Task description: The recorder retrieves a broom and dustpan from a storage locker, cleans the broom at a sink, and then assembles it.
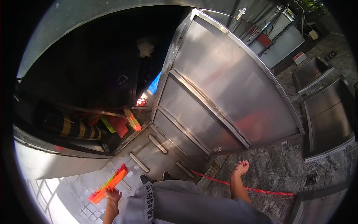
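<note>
At the lower left, my left hand [113, 195] grips an orange broom head [110, 186] by its socket part. Red and green bristles [102, 187] line its far side. No handle shows on it. My right hand [242, 167] hangs at the right above the dark tiles, fingers loosely curled with nothing visible in them. A thin band circles that wrist. Behind the right forearm runs a red pole [265, 191] with white markings, partly hidden by the arm. My shoes [167, 175] stand on pale tiles before an opened stainless steel door [223, 81].
A dark storage space opens at left. Inside are a black and yellow banded post [67, 126], a broom [132, 120] with orange and green bristles, and a red can [141, 101]. Raised strips [158, 144] cross the floor. Metal panels [330, 112] stand at right, near a floor drain [311, 179].
</note>
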Demonstrator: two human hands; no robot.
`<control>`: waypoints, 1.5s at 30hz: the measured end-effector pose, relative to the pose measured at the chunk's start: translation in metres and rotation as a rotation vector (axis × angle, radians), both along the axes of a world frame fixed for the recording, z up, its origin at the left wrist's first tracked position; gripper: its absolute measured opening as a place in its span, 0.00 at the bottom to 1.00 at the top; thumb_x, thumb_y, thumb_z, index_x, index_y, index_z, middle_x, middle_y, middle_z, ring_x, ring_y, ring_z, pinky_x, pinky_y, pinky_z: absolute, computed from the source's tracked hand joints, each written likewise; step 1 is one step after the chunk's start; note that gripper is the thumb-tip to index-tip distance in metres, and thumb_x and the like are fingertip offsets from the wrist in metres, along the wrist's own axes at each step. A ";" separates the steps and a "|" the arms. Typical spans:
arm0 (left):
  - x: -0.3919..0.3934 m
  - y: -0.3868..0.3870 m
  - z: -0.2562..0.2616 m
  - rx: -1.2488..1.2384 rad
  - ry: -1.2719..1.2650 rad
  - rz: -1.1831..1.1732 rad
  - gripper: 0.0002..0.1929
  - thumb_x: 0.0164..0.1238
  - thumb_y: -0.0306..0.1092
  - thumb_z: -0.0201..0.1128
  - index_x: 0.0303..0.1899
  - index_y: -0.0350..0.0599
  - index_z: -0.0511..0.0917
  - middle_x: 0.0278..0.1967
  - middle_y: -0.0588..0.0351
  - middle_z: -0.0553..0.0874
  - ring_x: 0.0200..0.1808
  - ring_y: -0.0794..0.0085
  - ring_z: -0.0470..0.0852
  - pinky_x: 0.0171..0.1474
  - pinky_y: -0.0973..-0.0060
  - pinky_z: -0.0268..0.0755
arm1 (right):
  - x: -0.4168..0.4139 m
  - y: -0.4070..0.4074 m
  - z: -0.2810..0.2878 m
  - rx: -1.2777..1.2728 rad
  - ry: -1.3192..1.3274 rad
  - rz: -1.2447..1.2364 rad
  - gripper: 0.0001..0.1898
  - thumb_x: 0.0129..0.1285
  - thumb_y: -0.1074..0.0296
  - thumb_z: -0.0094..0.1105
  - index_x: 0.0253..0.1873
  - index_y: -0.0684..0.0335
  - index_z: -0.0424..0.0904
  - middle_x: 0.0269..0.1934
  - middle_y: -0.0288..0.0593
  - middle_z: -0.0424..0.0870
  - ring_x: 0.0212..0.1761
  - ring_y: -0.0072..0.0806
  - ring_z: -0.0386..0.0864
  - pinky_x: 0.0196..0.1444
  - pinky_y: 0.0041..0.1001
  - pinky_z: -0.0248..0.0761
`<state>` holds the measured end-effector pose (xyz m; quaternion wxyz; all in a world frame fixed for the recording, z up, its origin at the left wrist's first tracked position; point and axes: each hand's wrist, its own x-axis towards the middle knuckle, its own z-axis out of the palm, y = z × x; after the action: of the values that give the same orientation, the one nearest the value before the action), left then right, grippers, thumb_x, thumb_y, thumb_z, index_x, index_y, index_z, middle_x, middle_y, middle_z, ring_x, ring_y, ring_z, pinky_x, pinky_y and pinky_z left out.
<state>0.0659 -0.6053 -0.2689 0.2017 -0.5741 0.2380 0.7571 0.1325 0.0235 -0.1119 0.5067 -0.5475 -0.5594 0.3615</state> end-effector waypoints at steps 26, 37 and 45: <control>-0.017 0.082 0.025 -0.275 0.013 -0.312 0.18 0.50 0.56 0.41 0.23 0.53 0.66 0.20 0.61 0.70 0.28 0.71 0.68 0.50 0.60 0.50 | 0.062 0.017 0.143 0.764 -0.752 1.277 0.21 0.51 0.52 0.50 0.42 0.63 0.71 0.39 0.48 0.73 0.43 0.45 0.68 0.48 0.36 0.58; -0.011 0.129 0.053 -0.437 0.183 -0.448 0.17 0.54 0.54 0.41 0.27 0.52 0.68 0.19 0.59 0.73 0.23 0.69 0.71 0.38 0.65 0.59 | 0.018 -0.036 0.110 0.725 -0.943 1.891 0.19 0.52 0.58 0.49 0.45 0.66 0.68 0.40 0.51 0.71 0.42 0.42 0.68 0.46 0.36 0.60; 0.045 0.147 0.080 -0.570 0.155 -0.088 0.16 0.54 0.54 0.42 0.31 0.53 0.68 0.21 0.60 0.75 0.20 0.73 0.72 0.32 0.70 0.59 | -0.035 -0.098 0.083 0.978 -0.649 2.158 0.17 0.51 0.62 0.50 0.44 0.67 0.68 0.37 0.51 0.71 0.39 0.41 0.69 0.43 0.34 0.62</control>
<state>0.1108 -0.4578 -0.1886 0.0462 -0.5372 0.4801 0.6920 0.0979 -0.0747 -0.0292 -0.0628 0.3792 -0.9024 0.1946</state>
